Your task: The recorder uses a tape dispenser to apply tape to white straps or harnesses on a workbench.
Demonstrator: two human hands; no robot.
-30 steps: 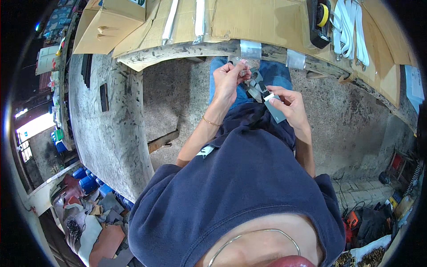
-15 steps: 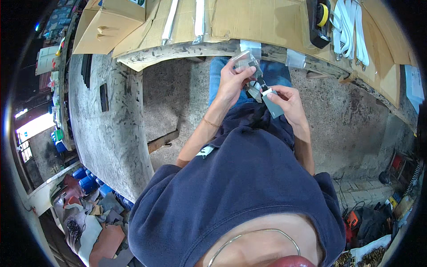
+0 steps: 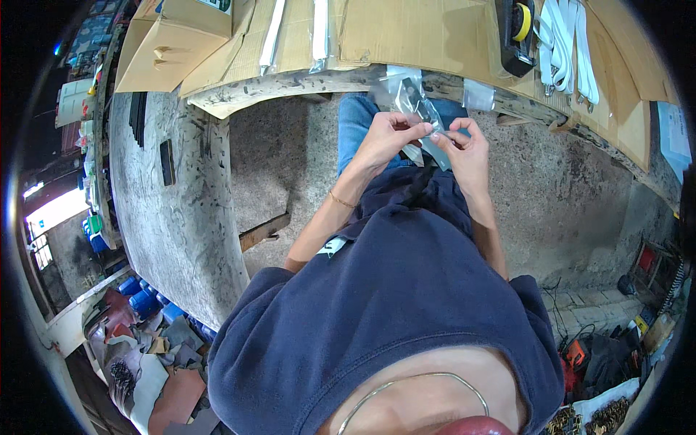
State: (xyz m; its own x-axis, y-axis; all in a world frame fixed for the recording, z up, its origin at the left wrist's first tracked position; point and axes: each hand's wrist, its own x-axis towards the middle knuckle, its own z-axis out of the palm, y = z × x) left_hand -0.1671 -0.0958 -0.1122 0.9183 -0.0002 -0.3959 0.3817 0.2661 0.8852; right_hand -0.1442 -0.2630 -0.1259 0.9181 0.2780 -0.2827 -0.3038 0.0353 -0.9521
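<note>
A person in a dark blue shirt [image 3: 406, 304] looks down at two hands held up close together, just in front of the edge of a desk [image 3: 290, 83]. The left hand [image 3: 391, 134] has its fingers curled in, and its thumb and first finger are pressed together on a small clear plastic bag [image 3: 412, 98]. The right hand [image 3: 464, 145] is curled too, and its fingertips pinch the same bag from the other side. The two hands nearly touch at the fingertips. The bag sticks up above the hands, and something thin and dark shows inside it. It is too small to tell what that is. A pale flat piece [image 3: 438, 154] hangs down between the hands, just below the fingers.

A thin gold bracelet [image 3: 341, 199] sits on the left wrist. Blue jeans [image 3: 355, 123] show under the hands, over a rough grey floor [image 3: 275, 159].

The desk is covered with sheets of brown cardboard [image 3: 420, 32]. Another small clear bag [image 3: 478, 93] hangs at the desk edge, near the right hand. Farther back on the desk lies a black tool with a yellow wheel [image 3: 516, 29], and beside it some white straps [image 3: 569, 43]. Two long pale strips [image 3: 319, 32] lie on the cardboard to the left, and a brown cardboard box [image 3: 181, 40] stands at the left end.

Low on the left, well apart from the hands, lie scraps of leather [image 3: 159, 362] in brown and grey, and some blue bottles [image 3: 145, 301].
</note>
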